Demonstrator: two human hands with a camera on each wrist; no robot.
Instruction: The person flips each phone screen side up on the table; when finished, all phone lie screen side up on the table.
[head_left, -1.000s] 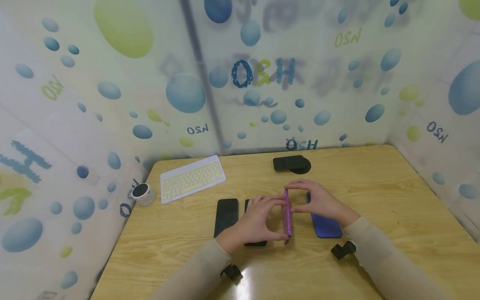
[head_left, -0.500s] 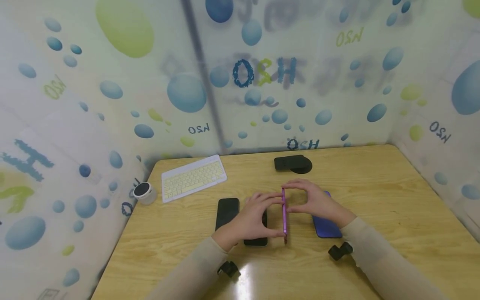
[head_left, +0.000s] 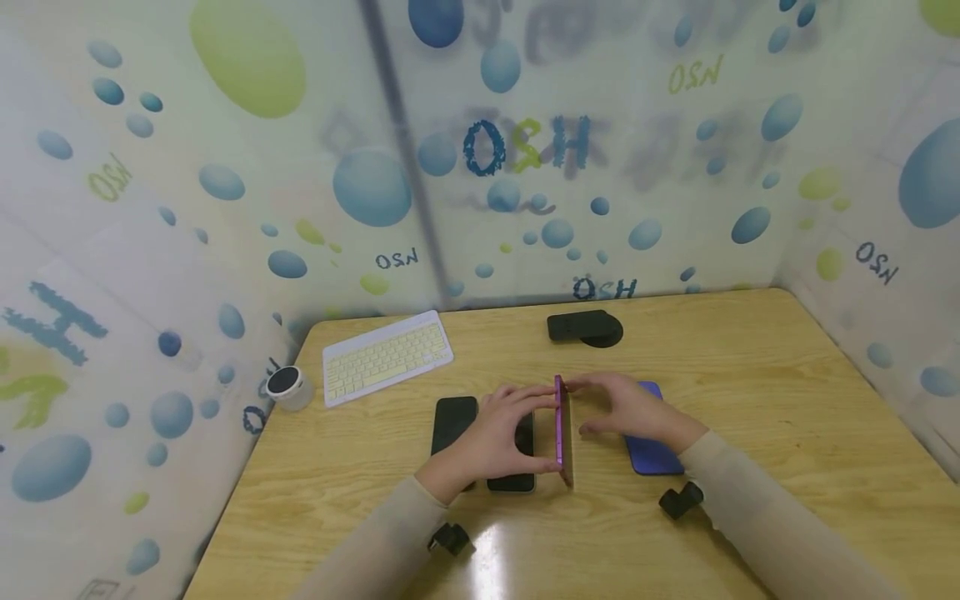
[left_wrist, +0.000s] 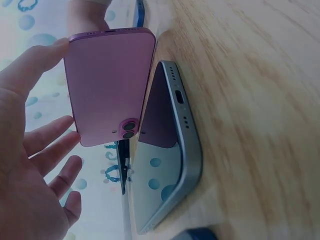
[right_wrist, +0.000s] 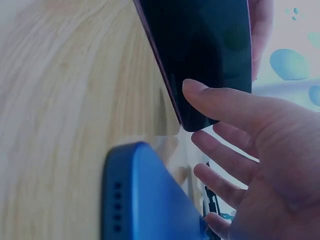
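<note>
The worktop [head_left: 750, 367] carries a white keyboard [head_left: 387, 358] at its far left. Left hand [head_left: 498, 433] grips, with thumb and fingers along the upper edge, a pink phone [head_left: 559, 425] held on edge between both hands; right hand [head_left: 630, 408] is loosely curved at its far end, contact indeterminable. A blue phone [head_left: 652, 454] lies flat, partly hidden behind the right hand.

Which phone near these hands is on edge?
The pink phone, held upright by the left hand. The blue phone, the leftmost dark phone and the dark phone under that hand lie flat on the table.
</note>
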